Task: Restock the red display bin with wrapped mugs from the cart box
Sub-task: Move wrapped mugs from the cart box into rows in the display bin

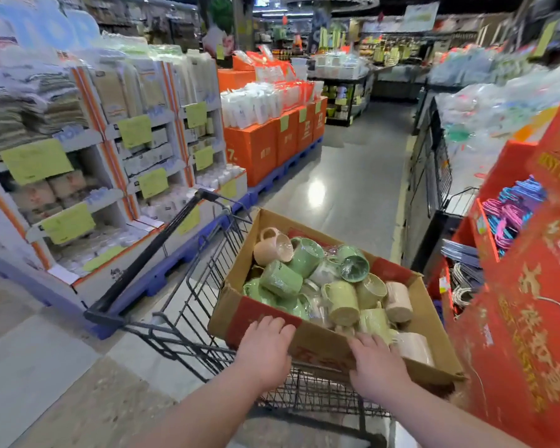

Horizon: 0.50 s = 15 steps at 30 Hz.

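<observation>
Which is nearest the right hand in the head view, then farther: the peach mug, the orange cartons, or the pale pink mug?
1. Pale pink mug: just right of the right hand, in the near-right corner of the cardboard box.
2. Peach mug: far-left corner of the box.
3. Orange cartons: down the aisle, on the left.

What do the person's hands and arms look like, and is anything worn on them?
The left hand and the right hand are bare: no gloves, and no ring shows on the fingers in view. The left forearm and the right forearm are also bare down to the picture's edge: no sleeve, watch or bracelet shows.
</observation>
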Each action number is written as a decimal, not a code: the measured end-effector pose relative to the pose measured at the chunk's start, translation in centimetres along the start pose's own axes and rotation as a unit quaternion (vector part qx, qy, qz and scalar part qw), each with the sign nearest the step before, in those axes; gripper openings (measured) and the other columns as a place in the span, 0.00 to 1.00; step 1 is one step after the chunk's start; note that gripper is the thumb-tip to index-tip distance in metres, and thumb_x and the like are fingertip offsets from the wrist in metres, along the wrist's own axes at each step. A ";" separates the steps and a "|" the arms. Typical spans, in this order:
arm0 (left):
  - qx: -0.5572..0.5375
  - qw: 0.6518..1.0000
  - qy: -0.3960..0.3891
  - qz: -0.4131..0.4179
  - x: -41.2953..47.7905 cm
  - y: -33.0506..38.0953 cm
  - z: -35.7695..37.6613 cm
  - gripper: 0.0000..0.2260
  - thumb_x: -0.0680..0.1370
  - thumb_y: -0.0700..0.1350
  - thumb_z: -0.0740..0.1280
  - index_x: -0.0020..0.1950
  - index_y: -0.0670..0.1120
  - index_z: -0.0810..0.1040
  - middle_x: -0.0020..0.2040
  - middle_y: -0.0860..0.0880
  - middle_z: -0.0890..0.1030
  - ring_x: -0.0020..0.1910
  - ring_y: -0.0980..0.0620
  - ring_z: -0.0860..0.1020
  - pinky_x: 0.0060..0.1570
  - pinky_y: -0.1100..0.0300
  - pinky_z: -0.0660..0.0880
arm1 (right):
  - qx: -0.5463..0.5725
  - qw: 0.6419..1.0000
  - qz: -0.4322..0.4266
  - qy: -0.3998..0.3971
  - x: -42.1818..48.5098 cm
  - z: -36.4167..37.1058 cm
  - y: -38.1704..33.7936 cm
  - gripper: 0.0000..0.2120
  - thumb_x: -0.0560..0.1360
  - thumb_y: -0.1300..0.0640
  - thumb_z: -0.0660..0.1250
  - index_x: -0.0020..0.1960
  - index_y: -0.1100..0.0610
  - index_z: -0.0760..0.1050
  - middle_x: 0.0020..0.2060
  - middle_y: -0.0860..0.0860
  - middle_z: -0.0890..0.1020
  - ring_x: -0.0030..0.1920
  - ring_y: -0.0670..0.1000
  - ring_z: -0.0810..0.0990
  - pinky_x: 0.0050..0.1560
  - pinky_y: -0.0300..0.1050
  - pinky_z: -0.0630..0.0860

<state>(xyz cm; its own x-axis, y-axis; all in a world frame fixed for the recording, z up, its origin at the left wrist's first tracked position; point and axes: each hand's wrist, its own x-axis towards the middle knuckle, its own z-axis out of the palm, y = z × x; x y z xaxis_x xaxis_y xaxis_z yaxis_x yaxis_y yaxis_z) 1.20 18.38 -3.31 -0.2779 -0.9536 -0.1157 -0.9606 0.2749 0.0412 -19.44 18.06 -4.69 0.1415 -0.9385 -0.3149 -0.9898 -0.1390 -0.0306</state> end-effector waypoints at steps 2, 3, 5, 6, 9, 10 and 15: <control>0.000 1.000 0.011 0.019 1.1 -0.2 -0.3 0.22 0.78 0.49 0.59 0.73 0.48 0.62 0.72 0.47 0.65 0.72 0.46 0.60 0.74 0.47 0.56 | 0.001 1.000 0.023 -0.002 0.0 -0.1 0.5 0.30 0.75 0.56 0.58 0.76 0.52 0.55 0.74 0.51 0.61 0.74 0.56 0.56 0.73 0.58 0.56; -0.003 1.000 0.016 0.025 1.6 -0.3 -0.4 0.22 0.79 0.49 0.59 0.73 0.48 0.62 0.73 0.47 0.64 0.73 0.47 0.60 0.74 0.47 0.55 | 0.002 0.999 0.033 -0.001 0.1 -0.2 0.8 0.29 0.75 0.56 0.58 0.75 0.51 0.56 0.73 0.51 0.62 0.73 0.56 0.58 0.73 0.57 0.57; -0.006 0.999 0.013 0.039 2.9 -0.3 -0.5 0.22 0.79 0.50 0.59 0.72 0.48 0.62 0.73 0.47 0.64 0.73 0.47 0.60 0.73 0.48 0.56 | 0.008 0.999 0.049 0.003 0.6 -0.6 1.4 0.27 0.75 0.56 0.58 0.74 0.50 0.58 0.72 0.50 0.64 0.72 0.56 0.59 0.71 0.56 0.59; -0.003 0.999 0.009 0.046 3.4 -0.3 -0.6 0.22 0.79 0.50 0.59 0.73 0.48 0.62 0.72 0.46 0.64 0.72 0.46 0.61 0.73 0.49 0.56 | 0.010 0.998 0.056 0.004 1.0 -0.8 1.7 0.26 0.75 0.56 0.57 0.73 0.50 0.59 0.71 0.50 0.65 0.72 0.56 0.60 0.71 0.56 0.60; 0.004 0.998 -0.007 0.059 5.0 -0.6 -0.6 0.23 0.79 0.50 0.58 0.73 0.48 0.60 0.72 0.46 0.64 0.72 0.46 0.61 0.72 0.49 0.58 | 0.007 0.997 0.071 -0.004 2.5 -1.3 2.3 0.23 0.76 0.55 0.57 0.71 0.51 0.61 0.69 0.51 0.67 0.71 0.56 0.61 0.69 0.55 0.61; 0.003 0.998 -0.012 0.058 5.5 -0.7 -0.6 0.23 0.79 0.49 0.59 0.73 0.48 0.60 0.72 0.46 0.64 0.72 0.46 0.61 0.72 0.49 0.59 | 0.007 0.997 0.074 -0.008 3.2 -1.4 2.5 0.23 0.77 0.56 0.57 0.71 0.51 0.61 0.69 0.51 0.67 0.71 0.56 0.61 0.69 0.55 0.61; -0.010 0.999 -0.023 0.037 9.2 -1.9 -0.8 0.23 0.79 0.48 0.59 0.74 0.49 0.60 0.73 0.47 0.63 0.72 0.47 0.61 0.73 0.49 0.57 | 0.012 0.997 0.067 -0.020 8.0 -1.8 3.8 0.27 0.76 0.57 0.58 0.74 0.52 0.58 0.72 0.51 0.64 0.74 0.57 0.57 0.71 0.57 0.60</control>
<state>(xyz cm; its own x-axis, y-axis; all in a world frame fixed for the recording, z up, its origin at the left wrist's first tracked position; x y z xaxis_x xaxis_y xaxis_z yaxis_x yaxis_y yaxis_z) 0.47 9.04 -3.69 -0.3487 -0.9238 -0.1579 -0.9372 0.3415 0.0714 -22.06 9.41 -5.65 0.0070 -0.9345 -0.3559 -1.0000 -0.0048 -0.0071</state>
